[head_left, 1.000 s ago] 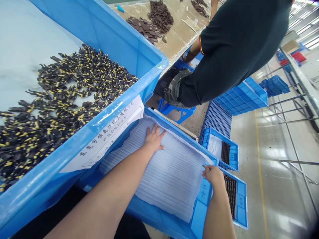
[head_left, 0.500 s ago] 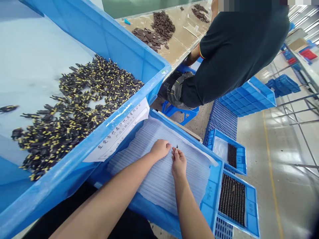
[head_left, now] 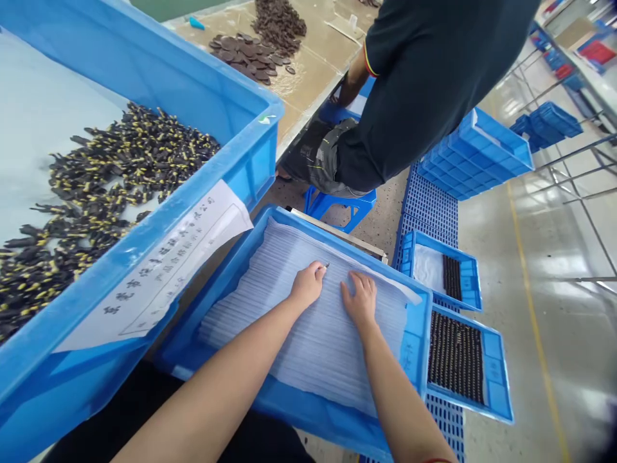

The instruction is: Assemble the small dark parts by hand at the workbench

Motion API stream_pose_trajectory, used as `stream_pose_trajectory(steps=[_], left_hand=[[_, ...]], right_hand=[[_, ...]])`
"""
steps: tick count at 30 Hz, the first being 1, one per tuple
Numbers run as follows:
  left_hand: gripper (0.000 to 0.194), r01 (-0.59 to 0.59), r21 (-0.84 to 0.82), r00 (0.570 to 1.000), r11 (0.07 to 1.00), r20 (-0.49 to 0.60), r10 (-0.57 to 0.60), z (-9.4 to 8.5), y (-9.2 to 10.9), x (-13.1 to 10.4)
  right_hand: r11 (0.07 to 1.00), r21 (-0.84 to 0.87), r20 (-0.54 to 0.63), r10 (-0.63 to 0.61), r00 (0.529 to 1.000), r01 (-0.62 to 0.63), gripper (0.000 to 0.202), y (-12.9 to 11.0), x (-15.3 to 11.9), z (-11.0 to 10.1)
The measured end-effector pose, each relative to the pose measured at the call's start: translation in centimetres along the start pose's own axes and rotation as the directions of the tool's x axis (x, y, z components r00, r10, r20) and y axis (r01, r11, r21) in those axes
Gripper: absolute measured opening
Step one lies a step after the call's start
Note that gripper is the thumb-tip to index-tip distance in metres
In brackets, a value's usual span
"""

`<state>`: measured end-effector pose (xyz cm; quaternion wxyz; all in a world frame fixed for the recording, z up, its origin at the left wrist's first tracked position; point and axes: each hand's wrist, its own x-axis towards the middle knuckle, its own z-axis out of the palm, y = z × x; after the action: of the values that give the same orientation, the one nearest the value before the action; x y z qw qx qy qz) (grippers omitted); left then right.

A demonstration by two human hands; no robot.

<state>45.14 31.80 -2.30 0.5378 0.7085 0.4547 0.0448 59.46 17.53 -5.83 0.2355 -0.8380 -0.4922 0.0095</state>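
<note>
From where I watch, a tan tabletop (head_left: pixel 308 83) runs along the top beside a green surface (head_left: pixel 166 6), with a blue plastic stool (head_left: pixel 343 209) standing on speckled floor next to it. To the right I see blue slatted pallets (head_left: pixel 431 206), a stack of blue crates (head_left: pixel 475 157) and metal racking (head_left: pixel 578 168). Beyond them, glossy grey floor (head_left: pixel 511 244) carries a yellow line (head_left: pixel 533 321) and bright patches of reflected light.

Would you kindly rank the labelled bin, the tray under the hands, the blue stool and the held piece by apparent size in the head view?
Labelled bin
Tray
Blue stool
Held piece
</note>
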Motion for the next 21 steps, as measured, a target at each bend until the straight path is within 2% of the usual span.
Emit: stream_pose_trajectory(steps=[2, 5, 9, 13, 17, 21], left_hand=[[0.024, -0.019, 0.072, 1.0, 0.997, 0.011, 0.018, -0.2, 0.0, 0.3], [0.024, -0.04, 0.164, 0.999, 0.986, 0.028, 0.036, 0.2, 0.1, 0.9], [0.024, -0.053, 0.222, 0.998, 0.974, 0.029, 0.048, 1.7, 0.4, 2.2], [0.016, -0.102, 0.21, 0.995, 0.972, 0.044, 0.094, 3.0, 1.5, 3.7], [0.011, -0.106, 0.18, 0.994, 0.978, -0.006, 0.109, 3.7, 2.6, 5.0], [0.009, -0.12, 0.194, 0.992, 0.974, -0.026, 0.127, 4.2, 2.8, 6.0]], right_hand=[[0.992, -0.128, 0.042, -0.005, 0.999, 0.01, 0.047, 1.9, 0.0, 0.0], [0.98, -0.196, 0.066, -0.013, 0.998, 0.026, 0.053, 2.8, -0.2, 0.4], [0.977, -0.21, 0.05, -0.015, 0.999, 0.025, 0.053, 2.4, -0.4, 0.8], [0.98, -0.199, 0.067, 0.019, 0.998, -0.005, 0.056, 2.2, -0.3, 0.8], [0.982, -0.185, 0.083, 0.039, 0.996, -0.023, 0.056, 2.1, -0.2, 0.6], [0.98, -0.199, 0.101, 0.05, 0.994, -0.029, 0.056, 1.8, -0.1, 0.4]])
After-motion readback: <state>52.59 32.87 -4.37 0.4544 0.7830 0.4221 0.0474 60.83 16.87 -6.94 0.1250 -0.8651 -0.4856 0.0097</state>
